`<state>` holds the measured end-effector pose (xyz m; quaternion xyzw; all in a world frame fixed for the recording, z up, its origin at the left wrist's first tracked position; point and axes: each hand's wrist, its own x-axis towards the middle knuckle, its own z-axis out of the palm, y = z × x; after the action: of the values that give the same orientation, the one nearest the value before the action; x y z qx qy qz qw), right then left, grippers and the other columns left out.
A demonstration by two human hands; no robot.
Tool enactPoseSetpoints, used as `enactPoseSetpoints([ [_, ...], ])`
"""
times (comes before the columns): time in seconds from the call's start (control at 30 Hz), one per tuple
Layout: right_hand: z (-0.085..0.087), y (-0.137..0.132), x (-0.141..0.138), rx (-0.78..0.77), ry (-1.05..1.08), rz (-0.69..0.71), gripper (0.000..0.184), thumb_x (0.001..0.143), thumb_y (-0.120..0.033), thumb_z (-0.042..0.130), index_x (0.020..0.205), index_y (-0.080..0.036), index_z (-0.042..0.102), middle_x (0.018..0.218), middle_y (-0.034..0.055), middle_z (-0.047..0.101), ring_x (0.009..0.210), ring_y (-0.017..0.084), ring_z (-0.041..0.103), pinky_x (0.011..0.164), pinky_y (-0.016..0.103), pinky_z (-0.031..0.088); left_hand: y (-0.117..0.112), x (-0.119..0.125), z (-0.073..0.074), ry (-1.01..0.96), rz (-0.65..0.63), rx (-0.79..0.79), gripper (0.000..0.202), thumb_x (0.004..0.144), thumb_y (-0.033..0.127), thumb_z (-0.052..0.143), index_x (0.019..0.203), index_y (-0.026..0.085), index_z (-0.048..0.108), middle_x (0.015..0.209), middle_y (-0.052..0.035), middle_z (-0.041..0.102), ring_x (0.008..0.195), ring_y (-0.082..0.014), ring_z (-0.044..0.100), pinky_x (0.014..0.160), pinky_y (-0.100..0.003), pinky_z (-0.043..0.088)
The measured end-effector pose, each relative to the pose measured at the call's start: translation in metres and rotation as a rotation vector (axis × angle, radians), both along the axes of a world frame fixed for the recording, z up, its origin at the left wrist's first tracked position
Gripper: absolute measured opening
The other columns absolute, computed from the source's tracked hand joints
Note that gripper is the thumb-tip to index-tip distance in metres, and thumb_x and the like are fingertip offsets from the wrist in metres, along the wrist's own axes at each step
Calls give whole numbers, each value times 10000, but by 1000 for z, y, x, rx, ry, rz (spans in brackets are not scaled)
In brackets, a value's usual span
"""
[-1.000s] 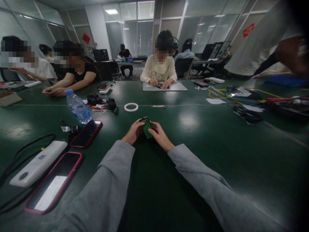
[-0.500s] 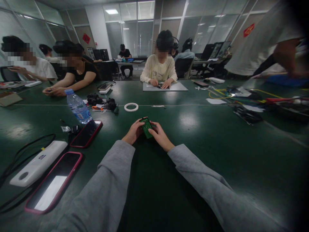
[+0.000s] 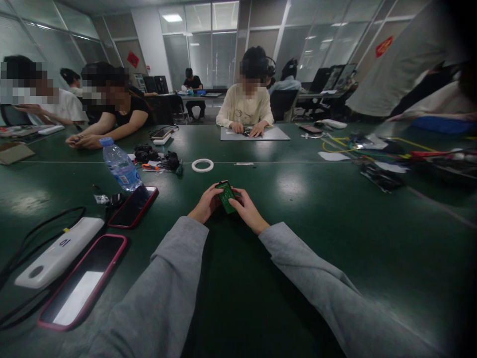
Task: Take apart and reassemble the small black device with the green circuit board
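Note:
A small green circuit board with pale marks and a dark top edge is held between both hands, tilted slightly, over the dark green table. My left hand grips its left side, with the thumb near the upper edge. On the other side, my right hand closes on it, the thumb lying across the lower face. The fingers behind the board are mostly hidden. Grey sleeves cover both forearms.
To the left lie a red-edged phone, a pink-cased phone, a white device with cables and a leaning water bottle. Ahead sits a white tape ring. Wires and parts cover the right side. People sit around.
My hands and the board stay in nearly the same place. At the far right, the standing person's arm has moved out of sight.

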<state>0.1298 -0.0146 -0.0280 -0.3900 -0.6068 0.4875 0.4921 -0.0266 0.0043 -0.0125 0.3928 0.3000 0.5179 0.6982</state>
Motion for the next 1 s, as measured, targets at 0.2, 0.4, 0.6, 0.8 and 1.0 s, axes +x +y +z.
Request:
enactPoseSetpoints([
  [0.2,-1,1,-1,0,9,-6,500,792,-428,619,1202,-202,443,1227,90,554,1128,211,554,998,406,446,0,1,3,-7,5,-19,431,732,244,654,1157,193,606,1067,-58,677,922,-171,626,777,-265,471],
  [0.4,-2,2,-1,-8,9,-4,494,793,-423,611,1202,-202,445,1220,89,557,1139,212,547,1003,408,441,1,2,3,-7,19,-37,409,733,222,651,1139,187,614,1053,-63,678,905,-169,626,766,-264,476],
  [0.6,1,0,0,-9,6,2,488,797,-419,605,1204,-204,442,1223,84,553,1134,205,548,993,393,448,0,2,2,-3,26,-37,410,734,227,654,1140,188,614,1043,-59,678,879,-161,624,763,-266,474],
  [0.8,1,0,0,5,-1,6,481,805,-416,598,1207,-202,442,1232,85,549,1137,199,548,994,383,449,0,2,4,-6,27,-39,412,730,229,659,1138,192,616,1024,-50,676,857,-152,622,775,-272,471],
  [1.0,0,1,0,-10,3,5,471,808,-413,596,1204,-208,444,1216,82,558,1126,200,554,985,388,454,0,1,2,-7,21,-36,413,736,238,662,1144,194,615,1042,-58,675,881,-161,623,787,-277,470],
])
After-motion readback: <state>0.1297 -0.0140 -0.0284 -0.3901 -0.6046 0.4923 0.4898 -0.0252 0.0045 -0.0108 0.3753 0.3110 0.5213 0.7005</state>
